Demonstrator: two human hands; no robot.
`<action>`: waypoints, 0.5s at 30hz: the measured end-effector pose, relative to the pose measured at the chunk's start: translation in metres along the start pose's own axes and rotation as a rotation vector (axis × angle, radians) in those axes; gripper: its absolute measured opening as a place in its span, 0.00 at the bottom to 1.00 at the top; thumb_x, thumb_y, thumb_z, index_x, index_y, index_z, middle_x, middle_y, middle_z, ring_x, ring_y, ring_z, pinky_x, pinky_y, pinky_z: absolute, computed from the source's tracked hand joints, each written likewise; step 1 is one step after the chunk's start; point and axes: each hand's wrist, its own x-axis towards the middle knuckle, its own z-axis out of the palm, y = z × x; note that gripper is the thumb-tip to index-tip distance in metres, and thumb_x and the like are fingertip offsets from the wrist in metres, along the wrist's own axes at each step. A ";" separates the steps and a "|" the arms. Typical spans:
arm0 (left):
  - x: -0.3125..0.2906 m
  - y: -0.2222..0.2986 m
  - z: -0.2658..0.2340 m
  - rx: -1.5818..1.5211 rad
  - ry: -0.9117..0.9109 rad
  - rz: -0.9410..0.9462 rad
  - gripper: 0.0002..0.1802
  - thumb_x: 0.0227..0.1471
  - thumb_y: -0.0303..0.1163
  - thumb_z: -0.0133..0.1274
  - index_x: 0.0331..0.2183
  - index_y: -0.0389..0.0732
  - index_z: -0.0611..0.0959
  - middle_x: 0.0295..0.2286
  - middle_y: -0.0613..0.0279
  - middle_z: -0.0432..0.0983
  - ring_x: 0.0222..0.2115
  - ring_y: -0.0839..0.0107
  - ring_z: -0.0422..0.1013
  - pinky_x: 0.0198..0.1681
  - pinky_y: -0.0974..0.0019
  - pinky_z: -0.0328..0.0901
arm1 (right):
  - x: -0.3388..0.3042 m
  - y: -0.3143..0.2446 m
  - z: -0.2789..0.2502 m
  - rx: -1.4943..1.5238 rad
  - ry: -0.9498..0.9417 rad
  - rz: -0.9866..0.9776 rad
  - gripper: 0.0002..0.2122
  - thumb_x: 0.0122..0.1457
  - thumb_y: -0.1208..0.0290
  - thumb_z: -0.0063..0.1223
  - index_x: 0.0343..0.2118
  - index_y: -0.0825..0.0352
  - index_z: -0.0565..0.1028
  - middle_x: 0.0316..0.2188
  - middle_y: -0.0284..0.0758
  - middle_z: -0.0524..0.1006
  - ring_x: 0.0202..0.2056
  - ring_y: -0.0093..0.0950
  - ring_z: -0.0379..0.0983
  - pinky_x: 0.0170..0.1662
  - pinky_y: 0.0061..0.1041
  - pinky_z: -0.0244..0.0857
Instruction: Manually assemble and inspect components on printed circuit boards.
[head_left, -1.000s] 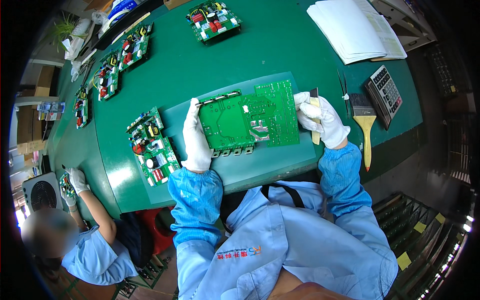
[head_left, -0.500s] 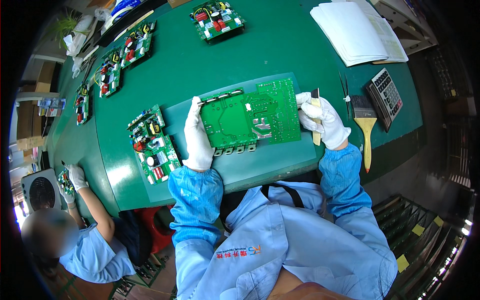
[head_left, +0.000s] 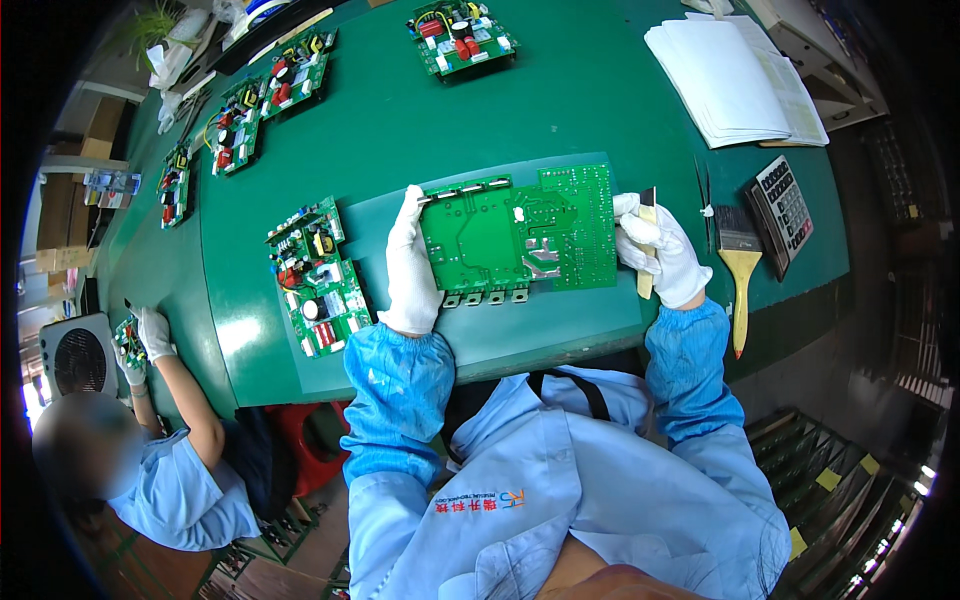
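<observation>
A green circuit board (head_left: 475,240) is held solder side up over a translucent sheet (head_left: 400,355), with metal-tabbed parts along its near edge. My left hand (head_left: 410,270), in a white glove, grips its left edge, thumb and fingers closed on it. At the board's right edge is my gloved right hand (head_left: 675,260), its fingers wrapped round a flat, pale-handled tool with a dark tip (head_left: 647,284); whether it is a small brush or a blade I cannot tell. The right fingertips are close to the board's edge, and I cannot tell whether they touch it.
Left of my hands lies a populated board (head_left: 320,280); several more stand farther back, one being a far board (head_left: 462,40). To the right are tweezers (head_left: 706,200), a wide brush (head_left: 740,270), a calculator (head_left: 783,215) and papers (head_left: 715,85). A co-worker (head_left: 180,480) handles another board at left.
The whole view has shifted slightly, so the table's things appear farther right. Both hands keep their holds, and the board stays at nearly the same place on the sheet.
</observation>
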 end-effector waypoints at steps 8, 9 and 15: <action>0.000 0.000 0.000 0.018 0.037 0.003 0.22 0.58 0.49 0.45 0.40 0.40 0.77 0.37 0.61 0.75 0.37 0.71 0.71 0.43 0.67 0.66 | 0.000 0.002 -0.002 -0.015 0.005 -0.012 0.17 0.58 0.65 0.51 0.44 0.72 0.70 0.17 0.23 0.65 0.15 0.12 0.56 0.19 0.13 0.48; 0.000 0.001 0.000 0.018 0.037 0.003 0.22 0.58 0.49 0.45 0.40 0.40 0.77 0.37 0.61 0.75 0.37 0.71 0.71 0.43 0.67 0.66 | 0.000 0.002 -0.002 -0.007 0.007 -0.012 0.16 0.58 0.65 0.51 0.44 0.72 0.70 0.17 0.23 0.65 0.15 0.12 0.56 0.19 0.13 0.48; 0.000 0.000 0.002 0.014 0.041 -0.001 0.22 0.57 0.50 0.45 0.39 0.40 0.77 0.37 0.61 0.75 0.37 0.71 0.72 0.42 0.67 0.67 | -0.001 0.000 0.001 -0.040 0.040 -0.011 0.16 0.57 0.66 0.51 0.45 0.72 0.71 0.16 0.24 0.65 0.15 0.12 0.55 0.19 0.13 0.48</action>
